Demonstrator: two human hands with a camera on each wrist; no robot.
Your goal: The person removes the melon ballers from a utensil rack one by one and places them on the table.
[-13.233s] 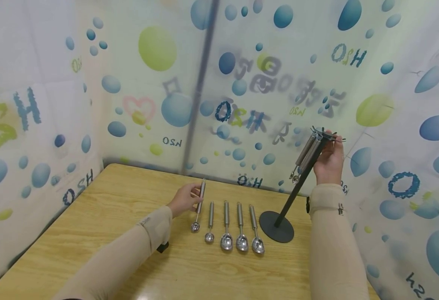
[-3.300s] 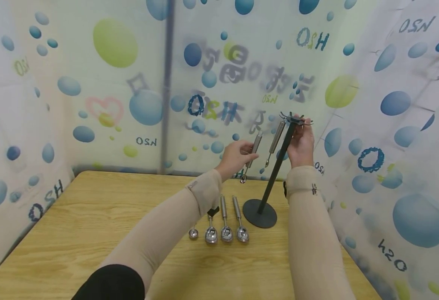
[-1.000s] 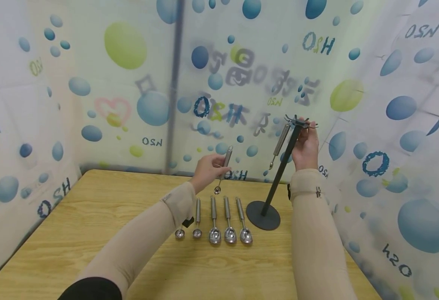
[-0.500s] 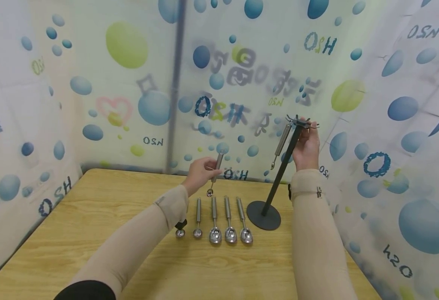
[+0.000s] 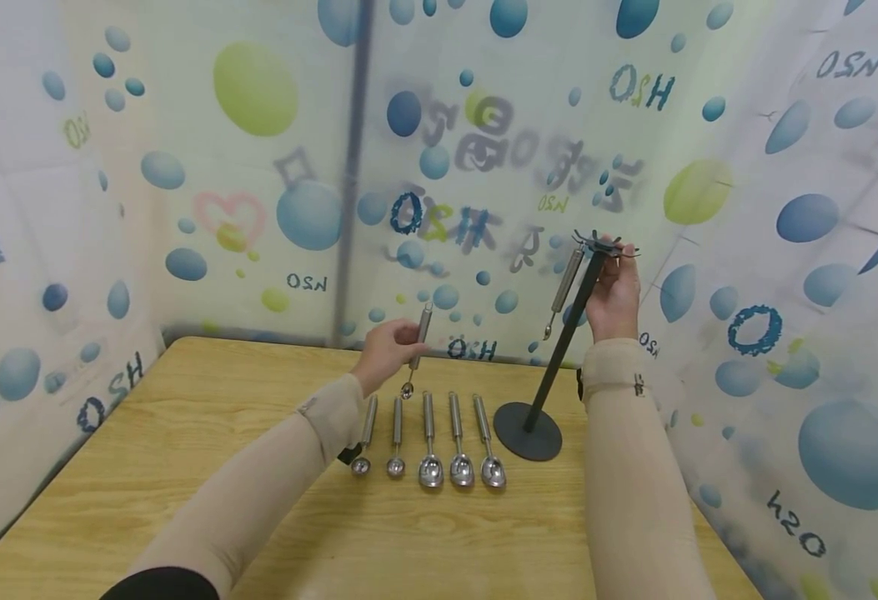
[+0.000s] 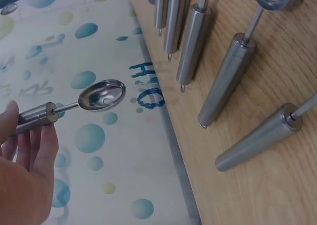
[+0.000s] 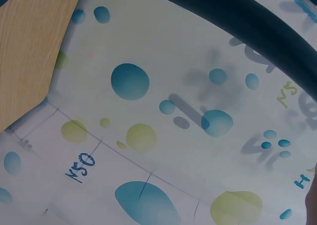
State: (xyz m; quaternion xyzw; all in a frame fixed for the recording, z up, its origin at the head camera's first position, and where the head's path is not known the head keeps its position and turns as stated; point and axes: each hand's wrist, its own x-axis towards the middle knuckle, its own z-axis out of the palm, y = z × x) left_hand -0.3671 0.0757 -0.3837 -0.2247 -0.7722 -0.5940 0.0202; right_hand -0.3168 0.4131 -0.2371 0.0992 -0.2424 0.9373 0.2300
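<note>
My left hand (image 5: 388, 350) pinches a small melon baller (image 5: 422, 333) by its steel handle, its bowl hanging down just above the table's back edge. In the left wrist view, that bowl (image 6: 103, 95) is oval with a hole in it. My right hand (image 5: 614, 304) grips the hooked top of a dark stand (image 5: 559, 358), the fingers partly hidden behind it. One similar small scoop (image 5: 566, 283) hangs from a hook on its left side. Below my left hand lie two round-bowled ballers (image 5: 368, 425) and, right of them, three larger oval scoops (image 5: 430, 471), handles pointing away.
The stand's round base (image 5: 527, 431) sits on the wooden table (image 5: 408, 542), right of the row. A printed curtain (image 5: 258, 208) rises behind the table and along both sides. In the right wrist view, the dark pole (image 7: 247, 27) crosses the top corner.
Over ten seconds, one of two hanging tools came off the stand into my left hand. Lately that hand has moved left and down with the melon baller, uncovering the leftmost handle. The right hand stays.
</note>
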